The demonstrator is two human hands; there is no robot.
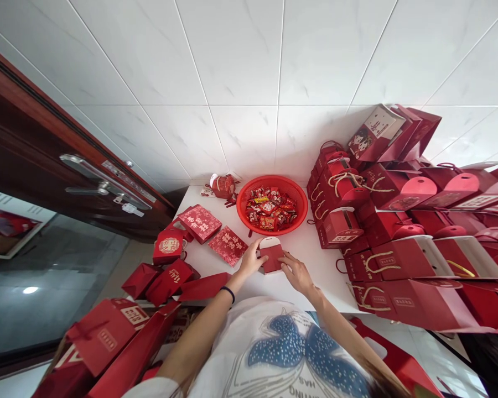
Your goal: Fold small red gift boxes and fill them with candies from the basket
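Box (273, 260) I see gripped by half-curled left hand (251, 260) and right hand (296, 271) has flap (269, 242) unclosed, with sweets (269, 208) remaining in basket (301, 203).

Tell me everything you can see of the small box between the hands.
The small red box looks like folded card, dark red, with a pale rounded flap raised at its far end. It is above the white table, nearer the wearer than the red basket. The left hand holds its left side; the right hand has fingers at its right edge.
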